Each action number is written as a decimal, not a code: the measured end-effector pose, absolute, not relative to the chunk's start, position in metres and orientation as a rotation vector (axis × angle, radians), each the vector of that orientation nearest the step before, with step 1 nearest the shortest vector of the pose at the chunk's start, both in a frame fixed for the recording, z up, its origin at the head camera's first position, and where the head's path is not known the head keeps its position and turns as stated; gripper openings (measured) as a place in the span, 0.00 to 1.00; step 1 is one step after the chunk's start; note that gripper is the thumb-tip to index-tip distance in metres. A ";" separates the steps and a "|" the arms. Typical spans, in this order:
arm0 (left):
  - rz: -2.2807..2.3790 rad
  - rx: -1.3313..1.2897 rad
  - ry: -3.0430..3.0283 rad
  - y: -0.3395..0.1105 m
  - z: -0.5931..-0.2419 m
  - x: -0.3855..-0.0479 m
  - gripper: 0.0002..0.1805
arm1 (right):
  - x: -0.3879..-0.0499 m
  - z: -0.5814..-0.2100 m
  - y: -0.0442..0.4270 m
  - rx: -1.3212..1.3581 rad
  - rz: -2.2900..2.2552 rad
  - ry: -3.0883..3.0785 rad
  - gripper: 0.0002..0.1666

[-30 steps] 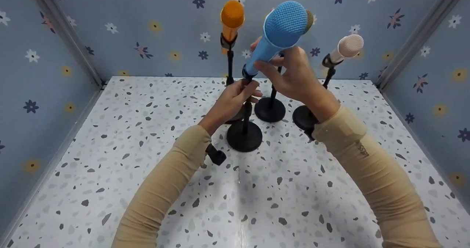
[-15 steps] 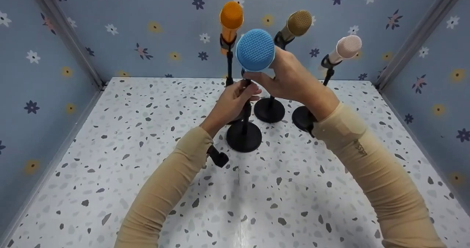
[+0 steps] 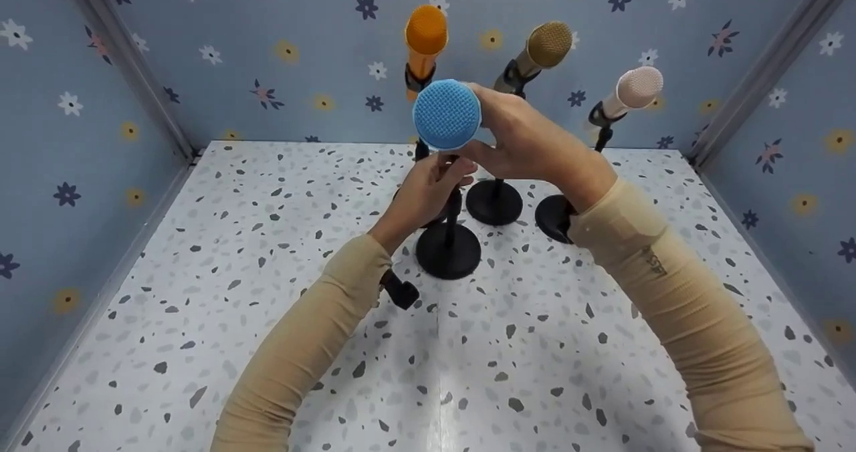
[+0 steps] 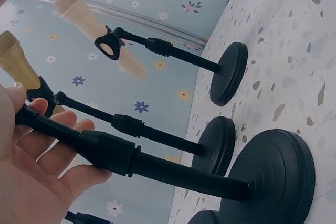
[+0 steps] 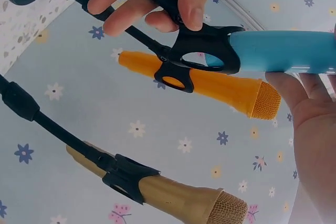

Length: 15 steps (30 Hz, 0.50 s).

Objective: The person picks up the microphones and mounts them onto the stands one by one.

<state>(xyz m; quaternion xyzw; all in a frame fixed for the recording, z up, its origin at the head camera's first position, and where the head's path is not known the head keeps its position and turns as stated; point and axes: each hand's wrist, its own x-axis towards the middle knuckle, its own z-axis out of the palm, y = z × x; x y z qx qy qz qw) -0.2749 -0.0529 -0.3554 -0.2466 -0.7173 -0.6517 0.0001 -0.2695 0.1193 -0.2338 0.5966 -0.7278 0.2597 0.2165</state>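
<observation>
My right hand [image 3: 535, 134] grips a blue microphone [image 3: 447, 114], its mesh head facing up at the head camera. In the right wrist view the microphone's lower end sits inside the black clip [image 5: 207, 45] of a stand, showing through the clip's opening. Just below that clip, my left hand [image 3: 424, 188] holds the stand's pole [image 4: 107, 150], with the thumb against the clip's joint. The round black base [image 3: 449, 251] of this stand rests on the speckled tabletop. The right fingertips are partly hidden behind the microphone in the head view.
Behind stand clipped microphones on black stands: orange [image 3: 426, 34], gold [image 3: 548, 45] and pale pink [image 3: 638, 88]. A black piece [image 3: 401, 291] lies by the left sleeve, partly covered. Flowered panels [image 3: 221, 57] enclose the speckled tabletop [image 3: 321, 385] at the back and sides.
My right hand has brought the blue microphone down and left, tilting its head toward the camera. The gold microphone behind is now uncovered. My left hand stays on the pole.
</observation>
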 end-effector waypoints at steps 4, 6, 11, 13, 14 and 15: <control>-2.008 -0.765 -2.287 -0.054 -0.355 -0.274 0.23 | -0.272 -0.241 0.121 1.602 0.831 -2.018 0.27; -2.004 -0.760 -2.288 -0.054 -0.355 -0.274 0.23 | -0.273 -0.246 0.123 1.578 0.916 -2.006 0.26; -2.046 -0.755 -2.250 -0.052 -0.356 -0.276 0.20 | -0.277 -0.252 0.122 1.608 1.129 -1.890 0.23; -2.048 -0.740 -2.255 -0.051 -0.355 -0.276 0.20 | -0.278 -0.253 0.122 1.621 1.185 -1.842 0.23; -2.042 -0.727 -2.266 -0.051 -0.355 -0.276 0.20 | -0.279 -0.254 0.121 1.624 1.205 -1.823 0.23; -2.032 -0.714 -2.278 -0.050 -0.356 -0.276 0.20 | -0.280 -0.254 0.122 1.628 1.222 -1.806 0.23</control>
